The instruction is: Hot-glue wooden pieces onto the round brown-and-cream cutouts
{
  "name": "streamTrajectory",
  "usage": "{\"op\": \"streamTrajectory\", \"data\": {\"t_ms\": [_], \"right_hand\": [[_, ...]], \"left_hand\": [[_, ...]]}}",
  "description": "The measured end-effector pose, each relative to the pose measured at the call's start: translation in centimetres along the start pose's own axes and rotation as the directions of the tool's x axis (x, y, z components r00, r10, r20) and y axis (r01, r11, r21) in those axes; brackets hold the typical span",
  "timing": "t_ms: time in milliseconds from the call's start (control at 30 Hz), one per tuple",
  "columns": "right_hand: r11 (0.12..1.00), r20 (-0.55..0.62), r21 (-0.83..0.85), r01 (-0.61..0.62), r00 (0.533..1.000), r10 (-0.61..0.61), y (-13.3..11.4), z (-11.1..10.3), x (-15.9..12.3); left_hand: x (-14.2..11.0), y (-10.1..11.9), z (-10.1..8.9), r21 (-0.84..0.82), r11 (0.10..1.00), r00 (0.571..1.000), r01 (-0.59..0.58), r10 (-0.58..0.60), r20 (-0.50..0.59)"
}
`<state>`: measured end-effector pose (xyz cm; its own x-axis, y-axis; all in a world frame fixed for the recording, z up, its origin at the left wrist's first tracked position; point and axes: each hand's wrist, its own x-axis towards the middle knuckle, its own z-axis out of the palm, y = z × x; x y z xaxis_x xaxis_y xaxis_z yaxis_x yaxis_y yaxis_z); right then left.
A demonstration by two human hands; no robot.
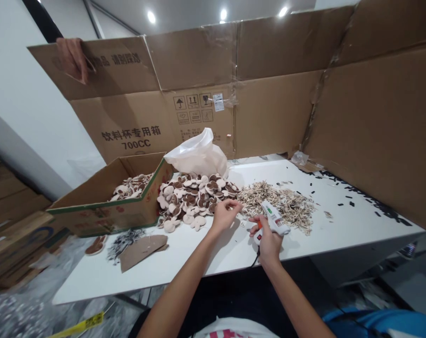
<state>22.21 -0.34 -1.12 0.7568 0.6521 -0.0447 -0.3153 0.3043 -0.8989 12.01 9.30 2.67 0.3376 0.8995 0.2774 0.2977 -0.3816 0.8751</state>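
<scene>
My right hand [270,243] is wrapped round a white glue gun [275,219] with a red switch and a dark cord hanging from its base. My left hand [226,214] has thumb and forefinger pinched together; whatever may be between them is too small to make out. Just beyond the left fingers is a heap of brown-and-cream soft animal-head pieces [195,197]. To the right, behind the glue gun, lies a spread pile of slender pale clip-like pieces [297,206].
An open cardboard box [103,216] with similar soft pieces stands left, beside a white plastic bag [200,157]. Tall cardboard walls [276,112] enclose the table's back and right. Black bits [371,199] lie right; a cardboard scrap [142,249] lies front left. Another person's hand [73,58] holds the cardboard's top edge.
</scene>
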Motion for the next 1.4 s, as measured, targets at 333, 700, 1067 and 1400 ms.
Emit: {"op": "streamTrajectory", "data": {"t_ms": [333,700,1067,1400], "right_hand": [[0.998,0.218,0.020,-0.053,0.975,0.047,-0.5,-0.1,-0.3],[0.999,0.386,-0.046,-0.021,0.922,0.037,-0.9,-0.4,-0.7],[0.996,0.370,-0.078,0.034,0.929,-0.002,-1.0,-0.1,-0.8],[0.991,0.405,-0.133,0.024,0.914,0.032,-0.6,-0.1,-0.7]], "left_hand": [[-6.4,1.8,-2.7,0.148,0.974,0.979,-0.169,0.183,-0.085],[-8.4,1.2,-2.8,0.418,0.804,0.890,-0.422,0.456,0.023],[-8.4,1.6,-2.8,0.195,0.973,0.978,-0.127,0.156,-0.140],[-8.5,1.3,-2.9,0.127,0.988,0.991,-0.090,0.102,-0.086]]}}
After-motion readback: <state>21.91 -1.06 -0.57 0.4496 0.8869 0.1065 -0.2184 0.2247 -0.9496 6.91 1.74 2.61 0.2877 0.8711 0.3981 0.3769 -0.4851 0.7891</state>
